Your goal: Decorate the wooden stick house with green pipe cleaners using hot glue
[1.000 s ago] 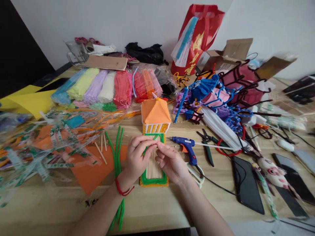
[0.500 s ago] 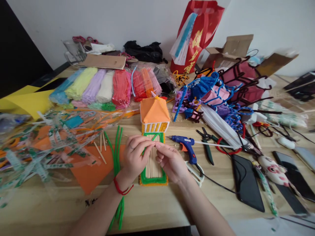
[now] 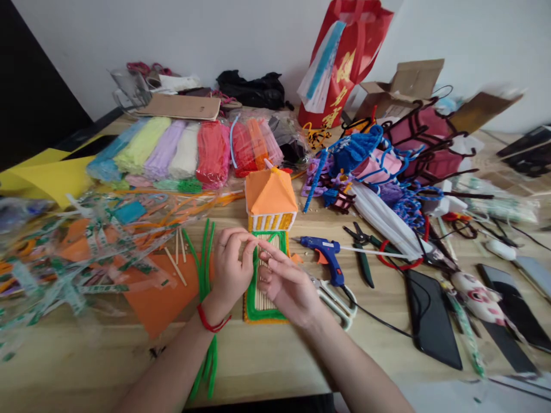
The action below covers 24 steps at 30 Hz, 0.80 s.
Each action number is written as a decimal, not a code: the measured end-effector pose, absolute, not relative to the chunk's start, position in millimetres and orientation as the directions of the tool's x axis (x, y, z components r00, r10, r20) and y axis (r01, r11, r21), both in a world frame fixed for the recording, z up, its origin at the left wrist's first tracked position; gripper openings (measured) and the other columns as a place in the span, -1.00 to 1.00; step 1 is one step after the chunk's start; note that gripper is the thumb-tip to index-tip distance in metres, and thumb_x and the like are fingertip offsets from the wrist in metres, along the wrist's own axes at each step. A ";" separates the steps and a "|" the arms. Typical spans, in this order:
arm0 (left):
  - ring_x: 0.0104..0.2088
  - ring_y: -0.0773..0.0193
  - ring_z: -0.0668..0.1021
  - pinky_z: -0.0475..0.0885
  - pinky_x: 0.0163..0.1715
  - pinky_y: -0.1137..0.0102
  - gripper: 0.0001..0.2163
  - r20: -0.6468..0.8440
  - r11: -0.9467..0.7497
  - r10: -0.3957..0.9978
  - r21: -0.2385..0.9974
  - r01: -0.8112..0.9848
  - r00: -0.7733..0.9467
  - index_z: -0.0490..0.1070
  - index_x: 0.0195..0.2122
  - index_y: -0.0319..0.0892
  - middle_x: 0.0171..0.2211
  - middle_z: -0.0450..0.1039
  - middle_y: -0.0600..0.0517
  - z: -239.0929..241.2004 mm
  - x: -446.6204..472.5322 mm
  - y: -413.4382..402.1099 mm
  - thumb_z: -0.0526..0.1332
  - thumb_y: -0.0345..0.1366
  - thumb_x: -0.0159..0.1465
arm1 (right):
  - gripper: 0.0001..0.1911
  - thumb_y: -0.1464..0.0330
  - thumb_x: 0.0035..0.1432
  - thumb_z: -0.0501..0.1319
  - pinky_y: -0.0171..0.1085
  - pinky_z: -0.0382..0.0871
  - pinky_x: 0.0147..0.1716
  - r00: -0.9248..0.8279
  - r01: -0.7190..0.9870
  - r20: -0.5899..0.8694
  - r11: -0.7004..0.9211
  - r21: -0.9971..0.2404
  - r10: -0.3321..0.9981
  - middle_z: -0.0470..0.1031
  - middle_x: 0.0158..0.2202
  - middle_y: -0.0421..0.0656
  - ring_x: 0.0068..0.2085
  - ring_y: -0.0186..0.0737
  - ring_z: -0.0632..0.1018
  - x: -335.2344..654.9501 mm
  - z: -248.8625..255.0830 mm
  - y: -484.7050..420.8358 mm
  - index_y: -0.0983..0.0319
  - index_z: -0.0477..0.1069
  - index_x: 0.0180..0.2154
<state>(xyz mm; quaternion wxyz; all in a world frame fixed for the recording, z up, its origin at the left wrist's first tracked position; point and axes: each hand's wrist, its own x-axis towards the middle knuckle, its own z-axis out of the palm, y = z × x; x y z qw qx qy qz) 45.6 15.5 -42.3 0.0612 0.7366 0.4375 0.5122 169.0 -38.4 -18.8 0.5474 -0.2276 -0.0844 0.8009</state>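
My left hand point(image 3: 235, 261), a red cord at its wrist, pinches a short green pipe cleaner point(image 3: 270, 236), mostly hidden by the fingers. My right hand point(image 3: 290, 281) meets it fingertip to fingertip, thumb and forefinger closed at the same spot; its other fingers are loosely curled. Below both hands lies a base of pale wooden sticks point(image 3: 263, 298) with a fuzzy green border point(image 3: 262, 314) and an orange-yellow edge. At its far end stands a small house with an orange roof point(image 3: 271, 192) and striped yellow-white walls. Long green pipe cleaners point(image 3: 207, 258) lie beside and partly under my left forearm.
Right of the base are a blue glue gun point(image 3: 322, 246), white-handled scissors point(image 3: 338, 304), pliers point(image 3: 361, 252) and a black phone point(image 3: 433, 318). Plastic wrappers point(image 3: 86, 264) and orange sheet point(image 3: 159, 292) spread left. Bundled pipe cleaners point(image 3: 167, 149) and a red bag point(image 3: 344, 63) stand behind.
Both hands have shifted slightly left, still meeting at the fingertips. My right hand has turned, its fingers a little more extended, and more of the scissors shows.
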 end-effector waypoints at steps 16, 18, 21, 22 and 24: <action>-0.25 0.27 0.44 0.37 -0.22 0.34 -0.89 0.447 -0.425 0.892 0.880 0.211 -0.066 0.36 -0.37 -0.14 -0.31 0.37 0.02 -42.7 49.0 9.8 0.15 -0.25 0.26 | -0.34 0.46 -0.12 0.34 -0.41 0.02 -0.58 -0.352 -0.896 -0.135 -0.375 -0.239 0.926 0.20 -0.45 -0.36 -0.56 -0.47 0.10 153.9 -12.8 -50.4 0.01 0.30 0.05; -0.30 0.29 0.45 0.38 -0.29 0.36 -0.81 0.169 -0.172 0.985 0.980 -0.099 -0.038 0.39 -0.35 -0.15 -0.33 0.39 0.02 -41.6 50.7 11.1 0.17 -0.14 0.24 | -0.42 0.47 -0.12 0.34 -0.40 0.02 -0.59 -0.321 -0.895 -0.147 -0.350 -0.277 0.936 0.24 -0.40 -0.33 -0.56 -0.46 0.11 156.1 -14.0 -48.7 0.03 0.36 0.00; -0.33 0.30 0.46 0.39 -0.34 0.38 -0.76 -0.133 0.169 0.985 0.874 -0.456 0.110 0.41 -0.36 -0.17 -0.35 0.39 0.01 -40.4 49.7 16.1 0.22 -0.07 0.18 | -0.58 0.43 -0.12 0.36 -0.39 0.05 -0.59 -0.247 -0.893 -0.148 -0.285 -0.347 0.958 0.27 -0.35 -0.30 -0.55 -0.46 0.12 161.4 -15.6 -45.4 0.11 0.42 -0.14; -0.32 0.30 0.46 0.40 -0.35 0.39 -0.76 -0.176 0.227 0.973 0.827 -0.515 0.147 0.41 -0.37 -0.17 -0.35 0.39 0.01 -40.0 48.6 18.0 0.24 -0.08 0.17 | -0.65 0.41 -0.11 0.37 -0.39 0.06 -0.58 -0.221 -0.896 -0.144 -0.259 -0.361 0.964 0.26 -0.36 -0.29 -0.54 -0.46 0.12 163.8 -15.8 -44.3 0.14 0.43 -0.20; -0.33 0.32 0.46 0.39 -0.37 0.41 -0.79 -0.219 0.281 0.960 0.767 -0.577 0.177 0.41 -0.37 -0.17 -0.36 0.38 0.01 -39.0 46.5 21.0 0.27 -0.13 0.14 | -0.77 0.37 -0.09 0.38 -0.41 0.07 -0.58 -0.176 -0.908 -0.138 -0.215 -0.358 0.975 0.20 -0.44 -0.30 -0.54 -0.46 0.11 169.1 -15.1 -42.0 0.18 0.41 -0.34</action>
